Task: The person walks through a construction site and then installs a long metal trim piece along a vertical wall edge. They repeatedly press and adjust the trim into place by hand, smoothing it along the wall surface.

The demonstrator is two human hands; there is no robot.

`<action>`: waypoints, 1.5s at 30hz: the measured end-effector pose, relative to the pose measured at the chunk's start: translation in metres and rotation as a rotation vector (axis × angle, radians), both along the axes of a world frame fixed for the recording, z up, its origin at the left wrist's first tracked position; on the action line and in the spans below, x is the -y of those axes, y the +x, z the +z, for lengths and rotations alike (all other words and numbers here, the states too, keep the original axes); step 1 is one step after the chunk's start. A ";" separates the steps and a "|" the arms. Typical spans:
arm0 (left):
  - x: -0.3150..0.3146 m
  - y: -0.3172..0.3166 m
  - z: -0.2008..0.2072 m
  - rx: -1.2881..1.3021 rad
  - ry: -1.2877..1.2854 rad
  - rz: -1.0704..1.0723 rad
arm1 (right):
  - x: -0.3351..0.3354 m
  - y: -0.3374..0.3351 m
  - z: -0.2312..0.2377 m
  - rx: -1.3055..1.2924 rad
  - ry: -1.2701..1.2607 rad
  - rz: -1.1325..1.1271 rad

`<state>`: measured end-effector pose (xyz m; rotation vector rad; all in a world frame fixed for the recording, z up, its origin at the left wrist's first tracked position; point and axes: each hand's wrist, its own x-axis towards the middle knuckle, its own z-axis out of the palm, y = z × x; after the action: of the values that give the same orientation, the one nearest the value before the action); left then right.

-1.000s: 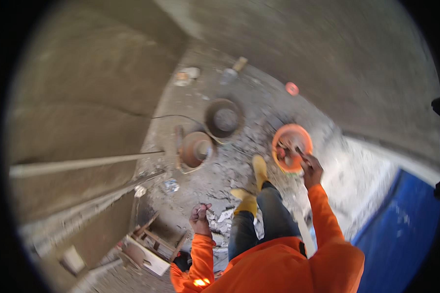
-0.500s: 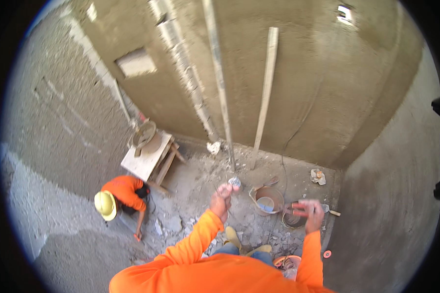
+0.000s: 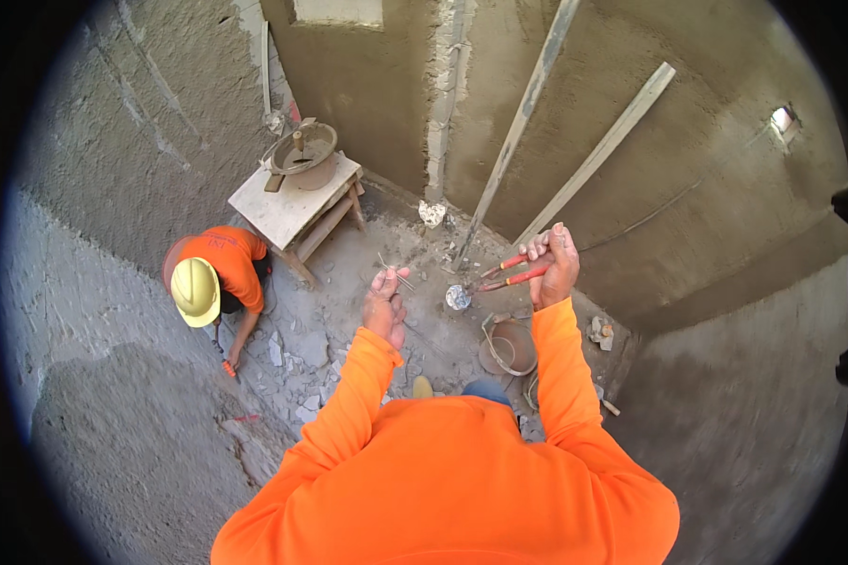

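My left hand (image 3: 383, 308) is raised in front of me, fingers closed on a thin piece of wire (image 3: 402, 277) whose ends stick out past the fingertips. My right hand (image 3: 554, 267) grips pliers with red handles (image 3: 526, 275). Their dark jaws point left, toward the left hand, with a gap between the two. The handles are spread apart. Below the jaws, on the floor, lies a crumpled silvery lump (image 3: 458, 298).
A bucket (image 3: 508, 347) stands below my right hand. Left, a co-worker in a yellow helmet (image 3: 196, 292) crouches beside a small wooden table (image 3: 283, 205) bearing a mortar tub (image 3: 309, 155). Two long boards (image 3: 528, 104) lean on the plastered wall. Rubble (image 3: 306, 348) litters the floor.
My view has swung, shifting the scene. My right hand has come up and toward the left hand with the pliers. The left hand still pinches the wire.
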<state>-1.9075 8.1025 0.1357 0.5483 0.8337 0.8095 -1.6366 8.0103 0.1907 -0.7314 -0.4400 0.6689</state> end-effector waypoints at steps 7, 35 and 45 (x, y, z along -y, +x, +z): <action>-0.036 -0.009 -0.014 0.065 -0.058 0.065 | -0.079 -0.008 -0.002 -0.450 0.079 0.087; -0.502 -0.088 -0.292 -0.040 -0.444 0.805 | -0.069 0.273 -0.443 0.368 -1.776 -0.239; -0.620 -0.059 -0.411 0.026 -0.711 0.846 | -0.065 0.220 -0.403 0.308 -1.889 -0.014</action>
<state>-1.9664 8.7226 -0.2749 -0.4913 1.2668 1.1835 -1.4164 8.0753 -0.2124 -2.6307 0.0717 0.8489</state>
